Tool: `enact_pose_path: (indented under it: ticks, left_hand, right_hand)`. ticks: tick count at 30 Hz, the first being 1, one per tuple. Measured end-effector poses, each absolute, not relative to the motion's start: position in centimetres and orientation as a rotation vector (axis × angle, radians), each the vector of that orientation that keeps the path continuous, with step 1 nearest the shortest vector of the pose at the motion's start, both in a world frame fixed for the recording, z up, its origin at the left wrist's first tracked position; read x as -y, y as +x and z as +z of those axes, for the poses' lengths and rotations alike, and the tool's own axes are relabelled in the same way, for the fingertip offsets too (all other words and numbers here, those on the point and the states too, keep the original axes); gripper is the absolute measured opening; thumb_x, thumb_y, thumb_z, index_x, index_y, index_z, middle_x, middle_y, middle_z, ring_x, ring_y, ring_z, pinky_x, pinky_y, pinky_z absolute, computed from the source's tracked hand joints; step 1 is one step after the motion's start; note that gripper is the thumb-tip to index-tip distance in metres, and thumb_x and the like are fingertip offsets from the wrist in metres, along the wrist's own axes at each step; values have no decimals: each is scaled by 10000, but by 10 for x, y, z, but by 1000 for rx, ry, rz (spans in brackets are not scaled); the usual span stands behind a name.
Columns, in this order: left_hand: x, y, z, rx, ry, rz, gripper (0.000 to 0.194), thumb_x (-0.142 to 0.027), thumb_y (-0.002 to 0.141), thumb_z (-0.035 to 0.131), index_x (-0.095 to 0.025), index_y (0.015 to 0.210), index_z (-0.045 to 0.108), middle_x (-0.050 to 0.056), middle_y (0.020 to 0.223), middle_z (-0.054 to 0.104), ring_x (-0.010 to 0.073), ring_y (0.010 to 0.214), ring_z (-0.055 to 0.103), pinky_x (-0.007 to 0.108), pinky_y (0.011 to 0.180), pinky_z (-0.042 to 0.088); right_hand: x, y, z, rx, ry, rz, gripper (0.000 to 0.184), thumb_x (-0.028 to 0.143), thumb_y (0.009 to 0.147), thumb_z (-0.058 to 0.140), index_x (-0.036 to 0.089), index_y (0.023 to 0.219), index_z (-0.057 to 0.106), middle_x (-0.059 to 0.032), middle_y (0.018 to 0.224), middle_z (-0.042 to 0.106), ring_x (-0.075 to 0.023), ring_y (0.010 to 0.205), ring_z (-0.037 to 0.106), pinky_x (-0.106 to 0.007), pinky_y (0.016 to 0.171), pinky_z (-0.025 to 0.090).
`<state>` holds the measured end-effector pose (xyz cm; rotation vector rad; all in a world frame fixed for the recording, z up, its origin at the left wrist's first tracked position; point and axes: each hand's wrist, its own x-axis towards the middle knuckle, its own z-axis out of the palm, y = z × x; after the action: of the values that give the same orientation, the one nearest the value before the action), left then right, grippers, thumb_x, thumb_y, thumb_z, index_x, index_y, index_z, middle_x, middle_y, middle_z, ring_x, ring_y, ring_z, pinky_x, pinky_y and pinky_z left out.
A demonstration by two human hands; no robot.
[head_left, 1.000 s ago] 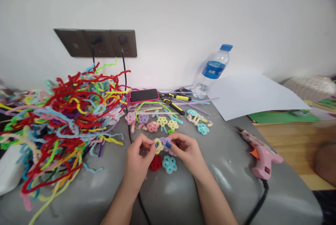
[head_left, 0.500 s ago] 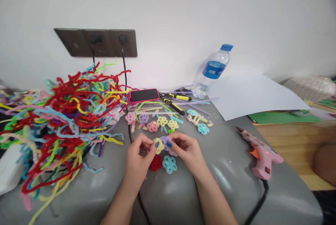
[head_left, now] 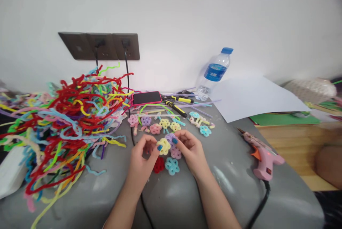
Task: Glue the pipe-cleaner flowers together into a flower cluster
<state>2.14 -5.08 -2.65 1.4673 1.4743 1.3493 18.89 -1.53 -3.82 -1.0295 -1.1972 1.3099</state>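
Observation:
Between thumb and fingers my left hand (head_left: 145,156) pinches a yellow pipe-cleaner flower (head_left: 164,146). My right hand (head_left: 191,152) pinches a purple pipe-cleaner flower (head_left: 170,138) right beside it, and the two flowers touch; I cannot tell whether they are joined. Just under them shows a pinkish-lilac flower (head_left: 175,153), partly hidden by the right hand. Nearer to me on the grey table lie a light blue flower (head_left: 172,166) and a red flower (head_left: 159,165), the red one partly behind my left hand. Beyond my hands are several more flowers, among them a pink one (head_left: 155,128).
A big tangle of pipe cleaners (head_left: 66,115) covers the left side. Behind the flowers lie a phone (head_left: 146,98) and yellow-black pliers (head_left: 176,108). A water bottle (head_left: 216,70) leans on the wall beside white paper (head_left: 256,97). A pink glue gun (head_left: 264,161) lies right, its cord trailing forward.
The yellow and purple flowers have turned to face up more fully toward me. Both hands keep their pinch. The view has shifted slightly.

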Motion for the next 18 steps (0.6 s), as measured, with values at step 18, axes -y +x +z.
enact_pose_path:
  ticks: [18]
  left_hand:
    - [46,17,-30,-1443,1319,1437,189,-367,810,645,-192,744,620,-9,670,594,140,634,568,208,583,473]
  right_hand:
    - [27,179,-14,1058,-1033,913,283,509,869,652,227,898,651,-69,895,670,-226,853,616,-337,748,501]
